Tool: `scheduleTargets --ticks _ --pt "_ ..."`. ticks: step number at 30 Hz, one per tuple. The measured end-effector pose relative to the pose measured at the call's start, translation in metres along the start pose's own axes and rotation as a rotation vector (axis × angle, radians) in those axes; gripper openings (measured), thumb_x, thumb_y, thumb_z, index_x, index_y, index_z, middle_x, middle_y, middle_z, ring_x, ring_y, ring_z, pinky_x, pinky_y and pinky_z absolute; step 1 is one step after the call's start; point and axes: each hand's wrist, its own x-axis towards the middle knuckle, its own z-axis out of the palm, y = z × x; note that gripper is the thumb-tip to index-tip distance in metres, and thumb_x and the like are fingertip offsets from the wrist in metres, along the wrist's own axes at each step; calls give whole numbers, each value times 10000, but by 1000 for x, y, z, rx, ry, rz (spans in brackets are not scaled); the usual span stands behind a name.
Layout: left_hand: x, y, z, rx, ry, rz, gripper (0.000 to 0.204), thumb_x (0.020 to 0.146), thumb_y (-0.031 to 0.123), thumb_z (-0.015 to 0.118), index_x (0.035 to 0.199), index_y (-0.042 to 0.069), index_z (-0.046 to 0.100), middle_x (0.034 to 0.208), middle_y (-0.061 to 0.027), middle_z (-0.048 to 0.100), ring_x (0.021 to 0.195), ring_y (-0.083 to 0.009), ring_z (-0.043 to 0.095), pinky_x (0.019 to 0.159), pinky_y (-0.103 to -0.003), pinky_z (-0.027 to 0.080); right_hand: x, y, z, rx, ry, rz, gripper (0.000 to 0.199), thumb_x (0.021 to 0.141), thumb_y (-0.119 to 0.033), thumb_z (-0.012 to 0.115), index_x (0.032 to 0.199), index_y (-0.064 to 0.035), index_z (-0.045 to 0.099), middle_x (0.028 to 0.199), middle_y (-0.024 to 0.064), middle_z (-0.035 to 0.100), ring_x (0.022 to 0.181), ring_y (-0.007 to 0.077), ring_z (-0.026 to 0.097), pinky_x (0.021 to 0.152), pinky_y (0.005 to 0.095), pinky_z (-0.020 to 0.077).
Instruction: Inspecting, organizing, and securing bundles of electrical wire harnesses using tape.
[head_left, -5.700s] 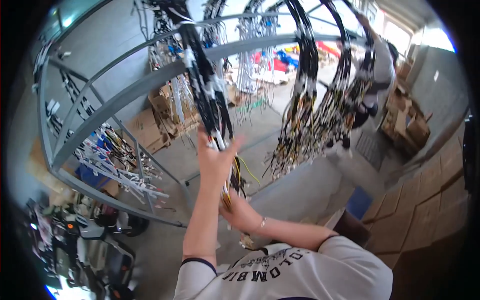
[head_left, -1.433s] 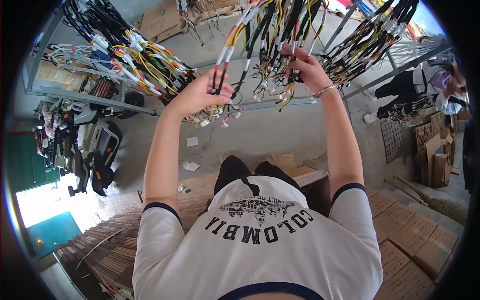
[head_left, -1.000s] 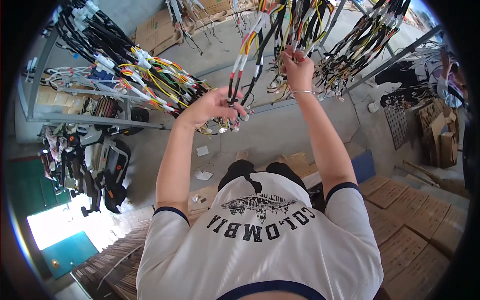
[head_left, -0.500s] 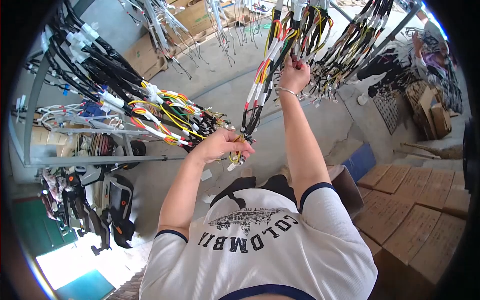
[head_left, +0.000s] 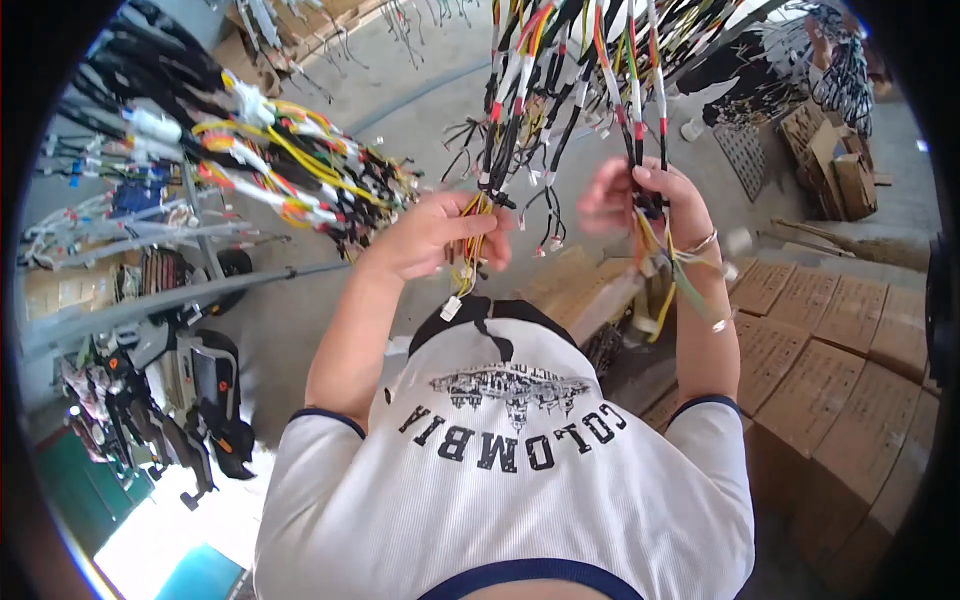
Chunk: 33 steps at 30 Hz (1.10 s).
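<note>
A bundle of hanging wire harnesses (head_left: 560,90), black with red, yellow and white sleeves, drops from above in the head view. My left hand (head_left: 435,235) is closed around the lower ends of a few yellow and orange wires (head_left: 468,250) with small white connectors. My right hand (head_left: 650,200) grips another strand of black and red wires (head_left: 640,150) higher up, with loose yellow and green wires (head_left: 675,280) trailing past my wrist. A bracelet sits on my right wrist.
More harnesses (head_left: 270,150) hang on a grey metal rack (head_left: 150,310) at left. Cardboard boxes (head_left: 810,330) are stacked at right. Parked scooters (head_left: 170,400) stand at lower left. Another person (head_left: 760,60) works at the far upper right. The floor is bare concrete.
My view has tipped and both hands have come lower and closer together. My right hand dropped from high on the bundle to chest height, still on wires.
</note>
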Motion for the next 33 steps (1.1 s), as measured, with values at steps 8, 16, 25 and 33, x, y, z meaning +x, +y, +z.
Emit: scheduleTargets --ticks 8,16,25,33 --pt "-5 -23 64 -272 -171 56 399 973 204 505 1308 -10 469 1234 -246 573 1154 -393 566 935 -493 490 -9 8 9 -218 148 -22 362 964 -196 480 1197 64 578 974 43 591 826 139 539 736 302 455" --pt "-6 -19 99 1 26 138 434 947 172 547 1335 -6 465 1327 -128 542 1225 -251 532 975 -397 453 -22 0 4 -202 122 -75 274 961 -145 505 1119 43 625 1162 99 646 796 140 587 729 282 485" --pt "11 -15 97 89 71 191 374 915 110 568 1259 -36 545 1183 -127 637 1105 -190 600 999 -316 416 -19 -11 1 -358 -40 -53 349 974 -178 459 1208 45 590 1207 115 610 975 138 556 835 315 441" --pt "11 -18 98 -67 71 149 362 924 145 556 1243 -26 544 1152 -132 641 1018 -187 630 901 -323 496 -12 -20 6 -957 -105 -184 286 945 -49 470 1196 7 595 1273 46 605 930 134 596 847 281 483"
